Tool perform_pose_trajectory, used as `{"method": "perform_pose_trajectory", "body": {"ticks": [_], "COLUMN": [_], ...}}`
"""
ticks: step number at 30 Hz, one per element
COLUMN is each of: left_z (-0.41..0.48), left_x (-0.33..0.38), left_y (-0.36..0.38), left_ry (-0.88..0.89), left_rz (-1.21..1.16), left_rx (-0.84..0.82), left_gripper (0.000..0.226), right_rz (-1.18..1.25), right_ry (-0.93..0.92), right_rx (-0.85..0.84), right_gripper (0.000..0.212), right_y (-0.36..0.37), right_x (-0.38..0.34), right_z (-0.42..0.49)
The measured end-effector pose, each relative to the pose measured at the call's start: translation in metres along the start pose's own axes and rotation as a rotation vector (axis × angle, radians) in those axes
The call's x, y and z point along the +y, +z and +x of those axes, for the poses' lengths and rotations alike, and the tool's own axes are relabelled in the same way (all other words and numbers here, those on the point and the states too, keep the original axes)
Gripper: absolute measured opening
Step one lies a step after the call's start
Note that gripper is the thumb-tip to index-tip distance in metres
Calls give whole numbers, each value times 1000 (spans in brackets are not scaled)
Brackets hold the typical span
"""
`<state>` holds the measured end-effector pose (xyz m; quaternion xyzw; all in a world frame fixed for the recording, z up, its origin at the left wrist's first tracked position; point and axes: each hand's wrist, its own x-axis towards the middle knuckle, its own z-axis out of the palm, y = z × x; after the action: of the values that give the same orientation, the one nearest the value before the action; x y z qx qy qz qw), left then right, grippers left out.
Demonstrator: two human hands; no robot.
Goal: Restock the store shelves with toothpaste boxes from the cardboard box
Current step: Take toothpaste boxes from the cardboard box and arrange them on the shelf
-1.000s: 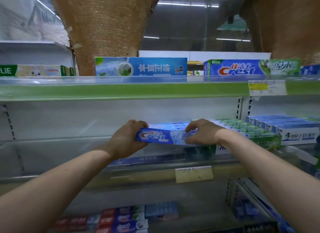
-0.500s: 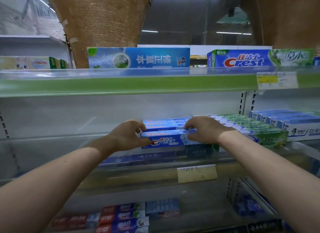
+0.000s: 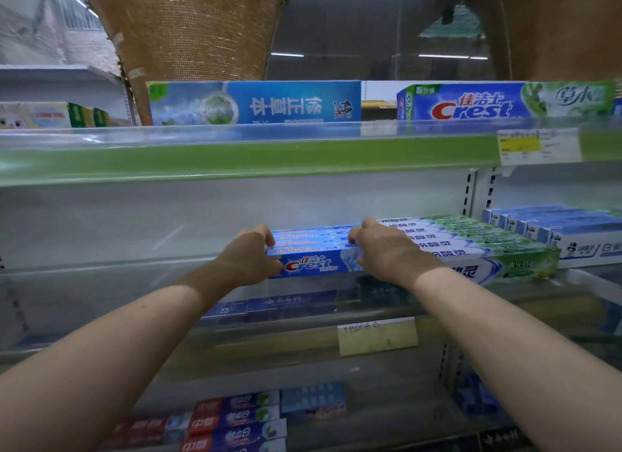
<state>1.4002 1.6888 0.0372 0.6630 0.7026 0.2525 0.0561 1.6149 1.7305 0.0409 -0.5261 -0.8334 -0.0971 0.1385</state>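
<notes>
Gripping the blue Crest toothpaste box [image 3: 309, 266] at 9 o'clock with the left hand [image 3: 250, 257]. Curling the right hand [image 3: 387, 249] over its top, beside green-white toothpaste boxes [image 3: 488, 246] at 3 o'clock.

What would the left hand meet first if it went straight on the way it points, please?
The Crest boxes: the left hand holds their left end and points toward them, so it would press into them at once. Depth beyond is unclear.
</notes>
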Motion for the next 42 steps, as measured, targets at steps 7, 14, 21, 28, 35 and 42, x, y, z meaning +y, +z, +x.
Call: {"method": "perform_pose_trajectory", "body": {"ticks": [7,14,21,28,35,42], "left_z": [5,1,-4,-9,-11,-31], "left_x": [14,17,38,45,51,83], "left_y": [-1,-3,1,12,17,15], "left_ry": [-51,-54,101,163,174,288], "left_rz": [22,116,429,542,576,480], "left_rx": [-37,-50,138,170,187,233], "left_gripper": [50,50,31,23,24,18], "right_rz": [-45,-104,-126,-96,-80,-7], "right_ry": [42,72,65,34,38,39], "right_rx": [27,69,121,127,57,80], "right_gripper": [34,28,25,24,23,13], "right_y": [-11,-11,-11,-12,-15,-26], "right_x": [13,18,21,19,14,10], "right_z": [-3,-4,-4,-6,-8,-29]}}
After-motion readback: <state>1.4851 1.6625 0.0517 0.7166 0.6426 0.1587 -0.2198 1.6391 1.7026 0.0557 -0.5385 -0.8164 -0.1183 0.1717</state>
